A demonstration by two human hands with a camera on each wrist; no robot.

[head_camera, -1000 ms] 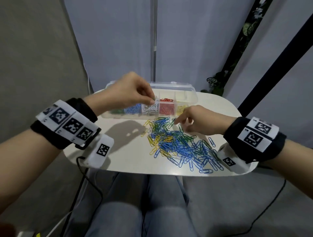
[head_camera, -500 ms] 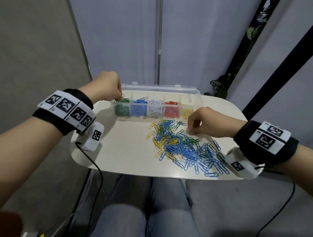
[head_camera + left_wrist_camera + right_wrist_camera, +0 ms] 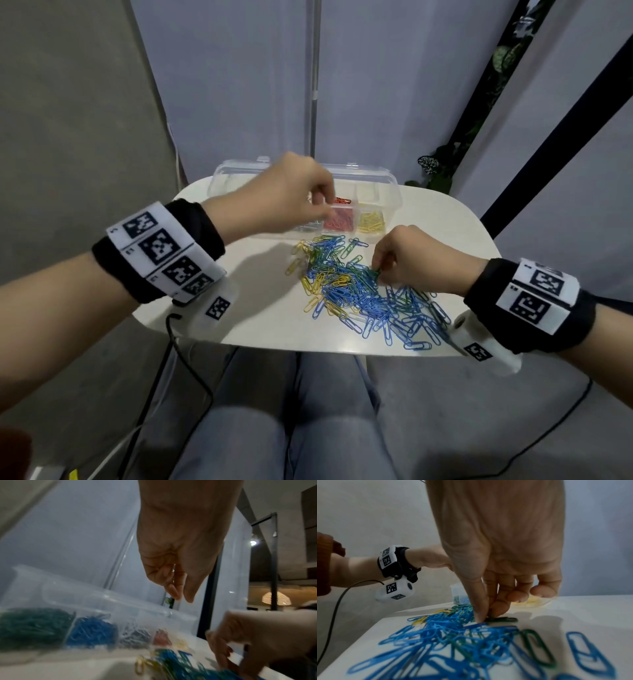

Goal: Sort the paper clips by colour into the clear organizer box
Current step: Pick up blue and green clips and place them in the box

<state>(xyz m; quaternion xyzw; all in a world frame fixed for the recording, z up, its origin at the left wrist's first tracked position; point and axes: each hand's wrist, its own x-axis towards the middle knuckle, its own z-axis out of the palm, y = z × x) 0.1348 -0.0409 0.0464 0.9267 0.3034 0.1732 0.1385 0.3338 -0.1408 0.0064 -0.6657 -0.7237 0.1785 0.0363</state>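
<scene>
The right hand [image 3: 496,563] pinches a green clip [image 3: 501,619] at the pile's [image 3: 363,291] far edge, near the box [image 3: 376,192]. It should lift straight up so tangled neighbours fall away. The left hand [image 3: 284,195] hovers over the box, fingers curled; what it holds cannot be told.

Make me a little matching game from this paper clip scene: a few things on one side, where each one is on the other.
Things:
1. left hand
2. right hand
3. loose paper clips
4. yellow clips

Places:
A. rightmost compartment of the organizer box
B. above the organizer box
C. spread out on the white table
D. at the pile's edge, pinching a green clip

Pairs: 1-B, 2-D, 3-C, 4-A
</scene>
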